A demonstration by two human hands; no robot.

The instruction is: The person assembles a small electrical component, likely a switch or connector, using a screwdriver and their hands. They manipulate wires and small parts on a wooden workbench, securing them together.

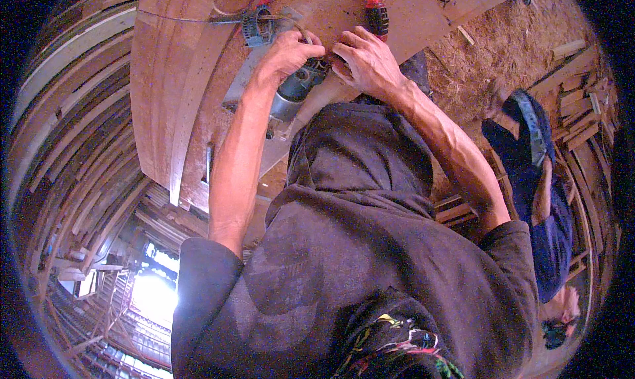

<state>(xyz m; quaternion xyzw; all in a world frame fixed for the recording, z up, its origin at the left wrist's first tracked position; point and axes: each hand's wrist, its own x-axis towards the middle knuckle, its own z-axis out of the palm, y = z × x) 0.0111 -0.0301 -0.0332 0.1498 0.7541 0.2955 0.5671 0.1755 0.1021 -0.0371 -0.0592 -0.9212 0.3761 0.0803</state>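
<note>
Left hand [290,55] and right hand [369,61] curl at the motor [296,86], cannot tell whether pinching; bracing it should help.

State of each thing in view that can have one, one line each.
left hand: fingers bent, grip unclear
right hand: fingers bent, grip unclear
metal cylindrical body: partly hidden by the left hand
blue slotted part: beside the left hand; loose or attached, can't tell
red-and-black handle: resting on wood, not held
timber strips: stacked
</note>
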